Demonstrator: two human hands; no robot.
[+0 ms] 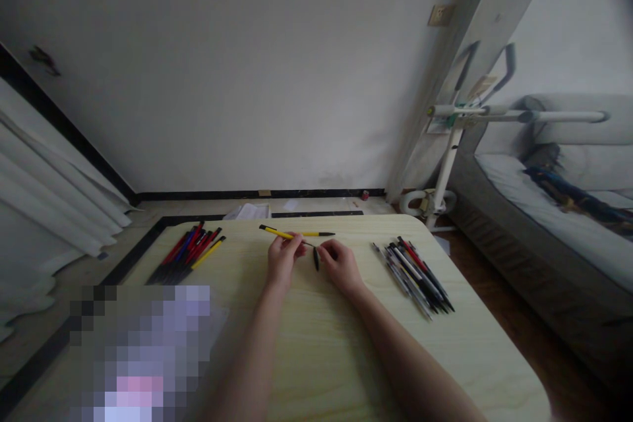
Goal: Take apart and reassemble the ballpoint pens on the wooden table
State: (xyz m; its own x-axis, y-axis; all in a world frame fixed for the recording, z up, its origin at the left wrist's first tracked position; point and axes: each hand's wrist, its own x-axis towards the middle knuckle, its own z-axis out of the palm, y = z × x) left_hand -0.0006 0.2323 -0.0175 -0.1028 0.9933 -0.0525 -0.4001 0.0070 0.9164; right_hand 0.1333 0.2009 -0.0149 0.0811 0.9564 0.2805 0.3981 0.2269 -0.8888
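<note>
Two hands at the middle of the desk (321, 343), near its far edge. Left hand (283, 258): fingers curled, pinching a yellow pen (274, 232); its long axis runs roughly along the far edge, black end toward the far-left corner. Right hand (339, 264): fingertips pressed on a short black piece (316, 260), just beside the pen's inner end. Both forearms extend from the near edge. Second yellow pen (316, 234): flat behind the hands. Coloured pens (190, 250): far-left corner. Dark pens (415, 270): right edge.

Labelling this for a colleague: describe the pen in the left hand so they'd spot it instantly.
On the pale wooden table, between the colourful pen pile and the dark pen pile, find the left hand. It pinches a yellow pen with a black end, the only yellow one held, not lying flat.
</note>
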